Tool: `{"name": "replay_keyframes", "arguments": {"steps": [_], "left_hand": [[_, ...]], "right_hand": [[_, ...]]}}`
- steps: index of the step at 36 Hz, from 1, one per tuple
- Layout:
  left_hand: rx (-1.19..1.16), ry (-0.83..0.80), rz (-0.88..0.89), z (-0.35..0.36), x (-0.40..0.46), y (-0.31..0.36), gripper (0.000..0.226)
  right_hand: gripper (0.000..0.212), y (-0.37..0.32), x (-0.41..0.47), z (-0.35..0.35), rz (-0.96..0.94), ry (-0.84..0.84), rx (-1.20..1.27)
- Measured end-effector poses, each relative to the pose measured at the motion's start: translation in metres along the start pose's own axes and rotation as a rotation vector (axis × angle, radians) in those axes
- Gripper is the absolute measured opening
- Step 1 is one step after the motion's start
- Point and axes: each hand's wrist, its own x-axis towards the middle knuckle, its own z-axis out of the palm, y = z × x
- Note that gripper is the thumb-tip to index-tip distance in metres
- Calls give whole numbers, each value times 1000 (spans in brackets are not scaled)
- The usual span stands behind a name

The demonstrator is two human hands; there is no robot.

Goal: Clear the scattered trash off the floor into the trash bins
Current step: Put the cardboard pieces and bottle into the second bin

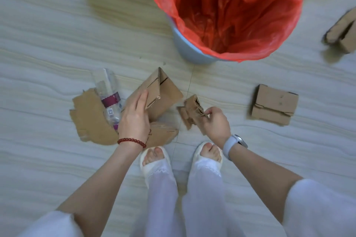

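1. Below your head camera, both your bare arms reach down toward the pale floor point(48, 59), with your feet in white slippers point(154, 161) just behind the hands.
2. Your left hand point(135, 119) is palm down, wrist bent slightly, a red bead bracelet point(132, 141) around it. Its fingers point(142, 100) lie extended and together against the side of a folded box point(159, 98); the thumb is hidden, so you cannot tell whether the box is truly gripped or only touched.
3. That box stands tilted, its peak pointing away from you, resting on a flat cardboard sheet point(88, 121).
4. Just left of your left hand a crushed clear bottle point(108, 98) with a purple label lies on the same sheet.
5. Your right hand point(215, 123), a pale watch point(234, 143) on its wrist, is curled, fingers pinched closed on a torn scrap point(192, 112) of cardboard, held just above the floor.
6. Ahead of your hands stands the bin point(185, 44), grey-blue, lined with a red bag point(240, 5) whose mouth is wide open; it is near the box but not touching it.
7. Right of your right hand, well apart, a flattened carton point(273, 105) lies on the floor.
8. At the right edge another cardboard piece point(342, 32) is blurred.
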Motion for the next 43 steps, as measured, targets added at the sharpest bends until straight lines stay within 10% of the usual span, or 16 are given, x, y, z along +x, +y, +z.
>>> {"name": "replay_keyframes", "arguments": {"steps": [17, 29, 43], "left_hand": [[-216, 355, -117, -214, -44, 179, 43], [-181, 165, -97, -211, 58, 266, 37], [76, -359, 184, -115, 6, 282, 40]], "right_hand": [[6, -121, -145, -239, -271, 498, 563], [42, -163, -84, -274, -22, 173, 551], [28, 3, -108, -285, 333, 162, 544]]}}
